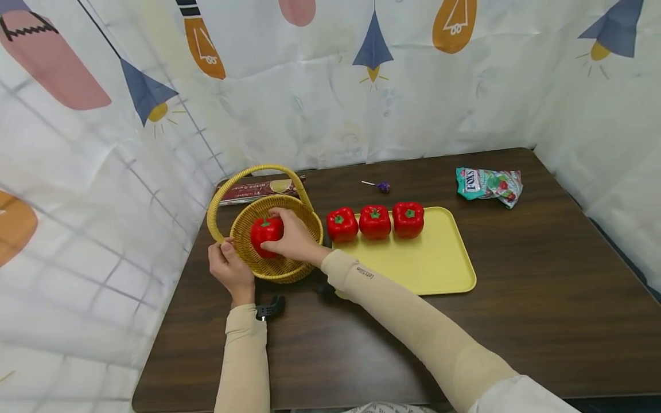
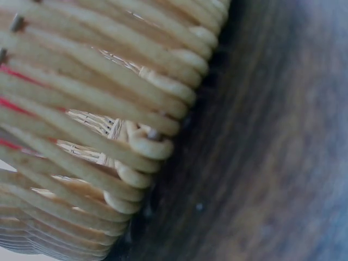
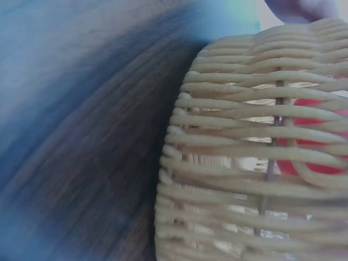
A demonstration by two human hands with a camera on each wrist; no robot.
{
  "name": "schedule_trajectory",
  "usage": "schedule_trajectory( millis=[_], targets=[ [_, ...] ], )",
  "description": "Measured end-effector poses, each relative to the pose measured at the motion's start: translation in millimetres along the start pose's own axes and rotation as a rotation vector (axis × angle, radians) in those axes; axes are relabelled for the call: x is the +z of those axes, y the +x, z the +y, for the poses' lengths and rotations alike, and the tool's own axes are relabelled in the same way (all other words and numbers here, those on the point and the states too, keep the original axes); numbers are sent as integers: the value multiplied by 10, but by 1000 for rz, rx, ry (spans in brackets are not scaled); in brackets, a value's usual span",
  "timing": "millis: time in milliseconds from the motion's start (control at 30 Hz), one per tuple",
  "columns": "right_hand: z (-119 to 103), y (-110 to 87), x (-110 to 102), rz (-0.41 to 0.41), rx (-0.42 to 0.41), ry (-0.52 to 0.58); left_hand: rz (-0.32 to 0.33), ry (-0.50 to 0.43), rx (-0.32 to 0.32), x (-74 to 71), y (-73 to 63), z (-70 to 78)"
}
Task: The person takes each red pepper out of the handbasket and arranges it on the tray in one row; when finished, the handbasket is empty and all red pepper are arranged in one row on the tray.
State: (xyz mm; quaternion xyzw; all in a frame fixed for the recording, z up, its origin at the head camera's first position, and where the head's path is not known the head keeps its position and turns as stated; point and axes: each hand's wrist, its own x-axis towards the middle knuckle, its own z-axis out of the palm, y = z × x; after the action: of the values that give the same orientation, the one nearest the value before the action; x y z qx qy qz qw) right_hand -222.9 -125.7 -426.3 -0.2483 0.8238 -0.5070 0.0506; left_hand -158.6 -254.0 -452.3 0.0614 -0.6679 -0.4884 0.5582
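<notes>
A yellow wicker basket [image 1: 279, 278] with a tall arched handle stands at the table's left. My left hand [image 1: 232, 274] holds its left side near the foot of the handle. Inside the basket, a red bell pepper [image 1: 263, 234] with a green stem sits between the thumb and fingers of my right hand [image 1: 296, 236]. Whether the pepper touches the basket floor cannot be told. Both wrist views show the woven wall close up; the right wrist view has the basket's side [image 3: 223, 133] with red visible through its gaps. Neither wrist view clearly shows the grasping fingers.
Right of the basket is a yellow tray [image 1: 423, 269], with three red bell peppers [image 1: 375, 222] in a row along its far edge. Behind lie a dark red long package [image 1: 253, 190], a purple lollipop [image 1: 383, 187] and a teal candy bag [image 1: 489, 184] on the brown table [image 1: 542, 298].
</notes>
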Motion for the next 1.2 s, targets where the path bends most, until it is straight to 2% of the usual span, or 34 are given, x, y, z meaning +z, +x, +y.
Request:
schedule_trajectory(
  millis=[233,433,633,867,933,1100,1133,1200],
  targets=[
    [-19,-170,-155,-23,-74,-24,-3,-1,-28,-8,0,23],
    [26,-307,-311,-45,-86,-17,1,-21,-29,-2,-1,18],
    [97,-391,-439,-25,-96,-10,1,-25,-30,-1,-1,6],
    [125,-482,-626,-26,-186,17,5,-19,-31,9,-16,2],
    [122,-521,-687,-29,-208,25,9,-18,-37,6,-12,-59],
    [137,-649,-813,-22,-212,24,10,-35,-35,6,-2,-74],
    [145,-676,-835,-20,-210,25,11,-39,-33,9,-3,-22],
    [168,-728,-880,-11,-210,25,10,-38,-31,14,-6,-12]
  ],
)
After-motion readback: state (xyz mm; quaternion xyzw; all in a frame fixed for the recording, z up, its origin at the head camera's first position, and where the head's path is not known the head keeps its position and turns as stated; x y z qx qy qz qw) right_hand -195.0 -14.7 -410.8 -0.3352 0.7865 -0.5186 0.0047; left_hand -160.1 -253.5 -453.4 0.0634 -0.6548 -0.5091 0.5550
